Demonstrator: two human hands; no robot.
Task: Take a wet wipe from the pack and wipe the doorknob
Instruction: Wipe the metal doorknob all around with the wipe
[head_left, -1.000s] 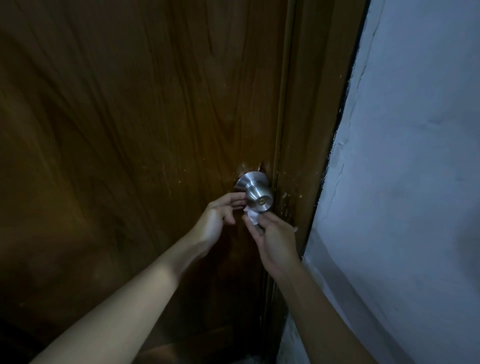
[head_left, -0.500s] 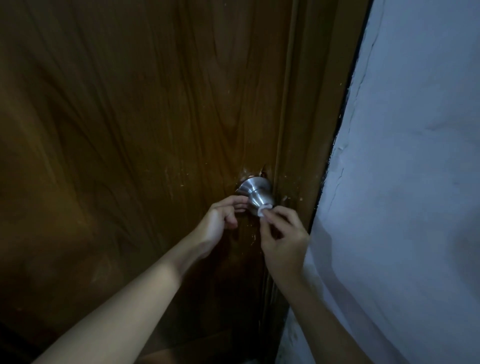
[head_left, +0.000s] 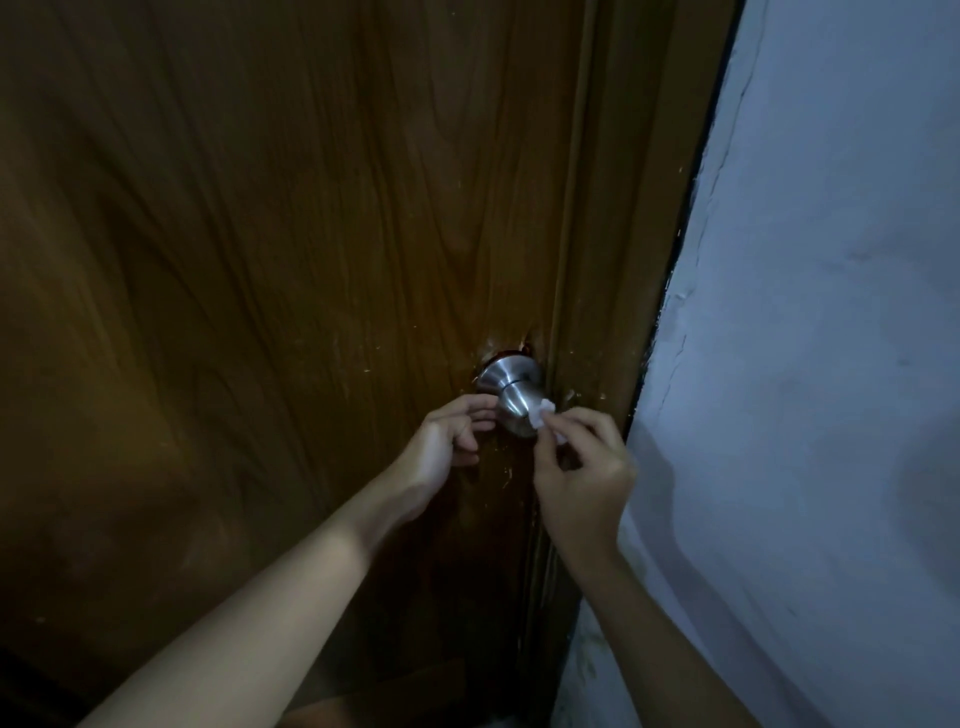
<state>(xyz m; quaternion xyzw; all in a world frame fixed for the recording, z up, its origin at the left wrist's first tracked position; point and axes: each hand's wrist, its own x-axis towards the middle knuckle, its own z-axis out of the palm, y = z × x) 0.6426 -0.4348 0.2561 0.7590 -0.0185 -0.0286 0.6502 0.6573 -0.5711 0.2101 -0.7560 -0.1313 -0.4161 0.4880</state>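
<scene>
Dark wooden door beside a pale wall.
The door (head_left: 260, 260) shows wavy brown grain and small pale scratches. Its frame (head_left: 623, 234) runs down the right, meeting the wall (head_left: 831, 312), whose paint is cracked along the dark joint.

The doorknob (head_left: 511, 392) is brushed metal with a soft sheen. The door (head_left: 270, 260) is dark grained wood, slightly glossy, scuffed near the knob. The wall (head_left: 831, 312) on the right is matt, cracked plaster. The wipe (head_left: 543, 413) looks like soft white cloth.

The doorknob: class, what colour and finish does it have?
Silver, brushed metal. The doorknob shows best in the head view, just above the white wipe in the right hand.
</scene>
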